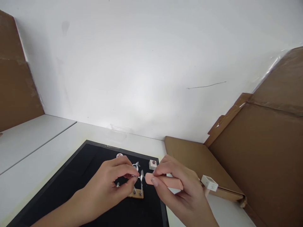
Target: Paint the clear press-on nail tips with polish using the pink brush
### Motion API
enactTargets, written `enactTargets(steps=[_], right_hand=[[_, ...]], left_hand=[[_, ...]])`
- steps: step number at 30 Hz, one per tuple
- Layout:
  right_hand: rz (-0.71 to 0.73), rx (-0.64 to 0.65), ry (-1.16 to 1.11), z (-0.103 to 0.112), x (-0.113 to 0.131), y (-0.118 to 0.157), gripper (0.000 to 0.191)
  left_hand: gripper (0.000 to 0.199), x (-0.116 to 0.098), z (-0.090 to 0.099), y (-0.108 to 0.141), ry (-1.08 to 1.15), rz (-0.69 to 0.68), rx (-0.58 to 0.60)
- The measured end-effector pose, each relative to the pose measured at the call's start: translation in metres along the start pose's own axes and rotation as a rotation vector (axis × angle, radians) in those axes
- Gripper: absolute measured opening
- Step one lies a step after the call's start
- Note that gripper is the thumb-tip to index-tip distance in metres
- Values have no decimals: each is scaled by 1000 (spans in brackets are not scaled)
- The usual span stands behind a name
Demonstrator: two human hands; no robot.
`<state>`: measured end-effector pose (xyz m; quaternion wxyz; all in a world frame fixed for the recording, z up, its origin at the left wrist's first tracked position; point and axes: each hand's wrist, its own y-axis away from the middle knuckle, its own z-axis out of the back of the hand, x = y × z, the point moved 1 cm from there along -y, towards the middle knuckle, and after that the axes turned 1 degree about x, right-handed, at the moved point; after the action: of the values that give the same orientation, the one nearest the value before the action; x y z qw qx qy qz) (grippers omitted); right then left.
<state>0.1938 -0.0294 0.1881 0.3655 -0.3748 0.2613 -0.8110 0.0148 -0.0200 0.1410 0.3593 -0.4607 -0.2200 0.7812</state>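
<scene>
Between thumb and index finger, my left hand [107, 187] pinches a small metal part [135, 177], mostly hidden by the fingertips. My right hand [182, 189] is wrapped round a pink handle [167, 181], a tool whose tip points left at an upright clear piece [142, 179]. The tip and the metal part meet at that piece from opposite sides. Below stands a small wooden base [137, 194] with metal screws on it, partly behind my left fingers. Just behind my left fingertips is a small round clear and silver item [136, 166].
A black mat [78, 170] lies on the white table [56, 143]. At its back are a small round white item [119, 155] and a white block [152, 164]. Another white block [209, 183] stands right, by a cardboard box [196, 157]. Cardboard panels flank both sides.
</scene>
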Motion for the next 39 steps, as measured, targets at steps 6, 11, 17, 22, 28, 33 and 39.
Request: enactTargets(steps=[6, 11, 17, 22, 28, 33, 39], right_hand=[[-10, 2, 17, -1, -1, 1, 13], [-2, -6, 6, -1, 1, 1, 13], [-13, -1, -7, -2, -1, 1, 11], [-27, 1, -29, -2, -4, 4, 9], [-47, 13, -38, -2, -7, 5, 7], [-47, 11, -30, -3, -7, 5, 8], [-34, 10, -13, -2, -6, 8, 9]], left_hand=[[19, 1, 0, 1, 13, 6, 13], [19, 1, 0, 1, 26, 8, 26], [19, 0, 1, 1, 53, 3, 17], [18, 2, 0, 2, 79, 27, 12], [18, 3, 0, 3, 105, 80, 28], [19, 5, -1, 4, 130, 108, 36], [19, 5, -2, 4, 124, 117, 45]])
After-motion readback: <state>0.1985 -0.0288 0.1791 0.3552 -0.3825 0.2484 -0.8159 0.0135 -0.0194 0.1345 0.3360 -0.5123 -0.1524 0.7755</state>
